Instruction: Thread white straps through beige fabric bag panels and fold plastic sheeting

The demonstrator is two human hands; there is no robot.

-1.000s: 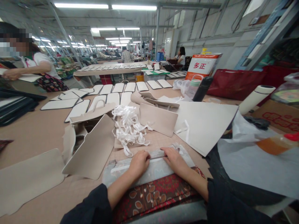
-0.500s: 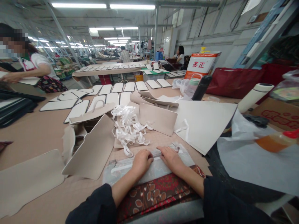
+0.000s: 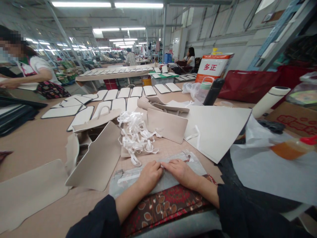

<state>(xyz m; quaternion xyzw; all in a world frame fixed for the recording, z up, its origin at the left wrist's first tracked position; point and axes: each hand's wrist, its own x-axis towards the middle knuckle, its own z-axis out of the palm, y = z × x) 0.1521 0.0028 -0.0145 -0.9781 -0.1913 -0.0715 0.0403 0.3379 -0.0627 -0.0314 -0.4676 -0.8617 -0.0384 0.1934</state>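
Observation:
Both hands meet over a translucent plastic sheet [image 3: 123, 181] at the table's near edge. My left hand [image 3: 150, 175] is closed, its fingers curled and pressed together. The fingertips of my right hand [image 3: 182, 172] touch it, also pinched together. Whatever lies between the fingertips is too small and covered to make out. Below the plastic is brown and red floral cloth [image 3: 160, 208]. Just beyond my hands lies a tangled heap of white tape [image 3: 135, 132]. Beige leather-like bag pieces [image 3: 99, 162] stand to its left, and a flat beige panel [image 3: 168, 125] leans on its right.
White panels with dark edges [image 3: 123, 93] lie in rows farther back. A large pale sheet [image 3: 215, 129] covers the right side, near a black bottle [image 3: 214, 92], a white flask [image 3: 269, 102] and a bottle of orange liquid [image 3: 292, 148]. A co-worker [image 3: 37, 69] stands at left.
My right hand has moved left, and its fingertips now touch my left hand, closing the gap between them. The left hand has shifted only slightly. The plastic sheet and cloth stay in place.

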